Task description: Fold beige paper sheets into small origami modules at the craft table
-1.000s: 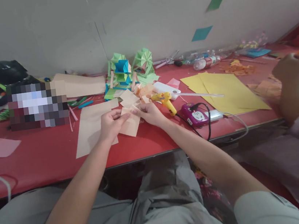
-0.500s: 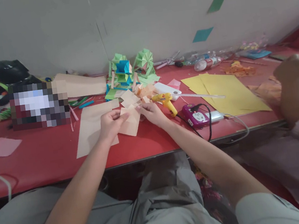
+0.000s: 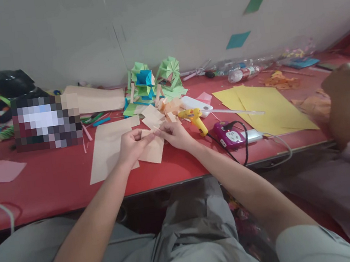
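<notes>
Both hands pinch one small square of tan paper [image 3: 152, 152] above the front of the red table [image 3: 180, 169]. My left hand [image 3: 133, 146] is closed on its left upper side, thumb on top. At its top edge, my right hand [image 3: 175, 136] is closed, the fingertips nearly meeting those of the left. A larger tan sheet [image 3: 107, 153] lies under and left of my left hand. Just beyond the fingers rest another tan square [image 3: 153, 116] and crumpled peach paper [image 3: 171, 105]. A yellow glue gun [image 3: 195, 119] lies right of my right hand, a clear glue stick [image 3: 240, 111] projecting from it.
A purple power strip [image 3: 232, 135] with a black cord sits near the front edge. Yellow sheets [image 3: 265, 110] lie to the right, beside a co-worker's arm [image 3: 345, 104]. Folded green and blue paper shapes [image 3: 145, 83] stand at the back. Pink paper [image 3: 1, 171] lies left.
My right hand has moved slightly left and down, closer to my left hand. The paper's top edge now sits bent or pinched between the fingertips, and its lower part hangs a little lower.
</notes>
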Demonstrator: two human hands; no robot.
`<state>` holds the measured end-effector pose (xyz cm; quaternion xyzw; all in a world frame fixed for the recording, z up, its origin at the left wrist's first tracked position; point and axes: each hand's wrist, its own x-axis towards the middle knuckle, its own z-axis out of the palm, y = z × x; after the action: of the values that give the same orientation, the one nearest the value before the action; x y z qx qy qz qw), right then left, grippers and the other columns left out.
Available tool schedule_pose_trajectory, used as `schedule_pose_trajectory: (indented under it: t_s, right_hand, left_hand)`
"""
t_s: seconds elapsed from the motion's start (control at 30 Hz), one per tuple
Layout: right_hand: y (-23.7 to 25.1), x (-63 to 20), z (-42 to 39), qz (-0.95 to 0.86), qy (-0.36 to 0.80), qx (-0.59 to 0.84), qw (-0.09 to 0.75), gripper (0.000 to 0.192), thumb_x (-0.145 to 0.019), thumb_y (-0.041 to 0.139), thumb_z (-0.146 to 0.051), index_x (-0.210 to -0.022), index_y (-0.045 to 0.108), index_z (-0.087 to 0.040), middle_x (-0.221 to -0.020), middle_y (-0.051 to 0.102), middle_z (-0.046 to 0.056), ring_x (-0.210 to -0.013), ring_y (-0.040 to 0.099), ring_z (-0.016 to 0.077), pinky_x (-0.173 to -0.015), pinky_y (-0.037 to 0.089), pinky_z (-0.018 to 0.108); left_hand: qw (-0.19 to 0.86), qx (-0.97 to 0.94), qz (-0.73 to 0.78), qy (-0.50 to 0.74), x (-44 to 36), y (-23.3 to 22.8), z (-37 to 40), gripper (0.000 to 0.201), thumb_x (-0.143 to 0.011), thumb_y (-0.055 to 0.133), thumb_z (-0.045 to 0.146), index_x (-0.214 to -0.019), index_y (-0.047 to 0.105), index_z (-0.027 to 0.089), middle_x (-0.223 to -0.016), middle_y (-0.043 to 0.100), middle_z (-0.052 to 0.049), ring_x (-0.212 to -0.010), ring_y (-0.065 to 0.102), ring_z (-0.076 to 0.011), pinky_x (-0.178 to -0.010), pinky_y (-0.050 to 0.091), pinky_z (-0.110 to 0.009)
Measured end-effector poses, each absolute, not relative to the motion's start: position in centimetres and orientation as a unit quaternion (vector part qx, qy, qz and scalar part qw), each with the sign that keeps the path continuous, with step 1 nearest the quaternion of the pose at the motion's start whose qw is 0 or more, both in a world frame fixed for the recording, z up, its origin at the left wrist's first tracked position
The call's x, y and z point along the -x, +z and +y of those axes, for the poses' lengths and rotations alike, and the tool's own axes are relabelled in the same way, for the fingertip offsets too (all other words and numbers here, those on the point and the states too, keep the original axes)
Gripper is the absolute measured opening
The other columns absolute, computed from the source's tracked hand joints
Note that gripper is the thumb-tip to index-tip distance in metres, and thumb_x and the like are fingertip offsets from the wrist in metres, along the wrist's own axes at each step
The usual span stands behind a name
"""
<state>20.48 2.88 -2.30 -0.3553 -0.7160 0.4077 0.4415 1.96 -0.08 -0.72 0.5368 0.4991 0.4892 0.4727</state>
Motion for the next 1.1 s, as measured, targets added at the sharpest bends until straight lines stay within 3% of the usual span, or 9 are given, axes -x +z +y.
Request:
schedule_pose_trajectory:
  t_s: [0.17, 0.4, 0.57, 0.83, 0.97, 1.1]
  right_hand:
    - [-1.9, -20.7, 2.8, -0.701, 0.399, 0.376, 0.456, 0.054, -0.084, 0.06, -0.069, -0.068, 0.056, -0.018, -0.058, 0.053, 0.0, -0.052, 0.048, 0.0113, -0.05, 0.038, 0.026]
    - [-1.0, -20.6, 2.5, -0.685, 0.438, 0.367, 0.453, 0.056, -0.076, 0.066, -0.074, -0.079, 0.064, -0.017, -0.071, 0.061, 0.002, -0.063, 0.052, 0.0129, -0.056, 0.041, 0.026]
    - [-1.6, -20.6, 2.8, -0.688, 0.454, 0.35, 0.445, 0.054, -0.076, 0.067, -0.072, -0.073, 0.057, -0.019, -0.062, 0.051, -0.002, -0.057, 0.044, 0.0108, -0.051, 0.034, 0.026]
    - [-1.8, -20.6, 3.0, -0.677, 0.447, 0.366, 0.457, 0.049, -0.076, 0.072, -0.065, -0.073, 0.06, -0.017, -0.064, 0.053, -0.001, -0.058, 0.046, 0.0107, -0.052, 0.035, 0.025]
    - [-2.0, -20.5, 3.3, -0.649, 0.493, 0.365, 0.45, 0.051, -0.074, 0.072, -0.067, -0.083, 0.061, -0.018, -0.072, 0.061, 0.001, -0.064, 0.055, 0.0138, -0.056, 0.043, 0.026]
    - [-2.3, -20.5, 3.3, -0.636, 0.48, 0.372, 0.477, 0.048, -0.079, 0.071, -0.062, -0.102, 0.059, -0.021, -0.062, 0.055, -0.004, -0.054, 0.048, 0.0115, -0.05, 0.039, 0.025]
  left_hand:
    - [0.484, -0.518, 0.499, 0.498, -1.6, -1.2, 0.3, 0.05, -0.059, 0.092, 0.049, -0.094, 0.078, 0.016, -0.095, 0.079, -0.011, -0.086, 0.075, -0.0271, -0.074, 0.06, -0.034]
    - [0.507, -0.523, 0.484, 0.486, -1.6, -0.8, -0.1, 0.049, -0.06, 0.092, 0.047, -0.095, 0.078, 0.016, -0.097, 0.079, -0.012, -0.086, 0.075, -0.0285, -0.074, 0.061, -0.036]
    - [0.514, -0.543, 0.469, 0.47, -2.0, -0.5, -0.4, 0.048, -0.062, 0.09, 0.047, -0.097, 0.077, 0.017, -0.098, 0.079, -0.012, -0.087, 0.074, -0.0277, -0.074, 0.059, -0.034]
    - [0.454, -0.55, 0.499, 0.492, -1.9, -0.8, -0.1, 0.043, -0.061, 0.09, 0.049, -0.084, 0.078, 0.015, -0.088, 0.078, -0.011, -0.084, 0.073, -0.0272, -0.072, 0.055, -0.032]
    - [0.477, -0.523, 0.492, 0.507, -1.8, -0.6, -0.1, 0.046, -0.066, 0.087, 0.045, -0.098, 0.077, 0.015, -0.084, 0.078, -0.01, -0.08, 0.072, -0.0256, -0.07, 0.055, -0.032]
    - [0.495, -0.527, 0.469, 0.507, -1.8, -0.4, -0.1, 0.054, -0.074, 0.079, 0.037, -0.124, 0.071, 0.02, -0.076, 0.075, -0.004, -0.072, 0.07, -0.0208, -0.065, 0.053, -0.029]
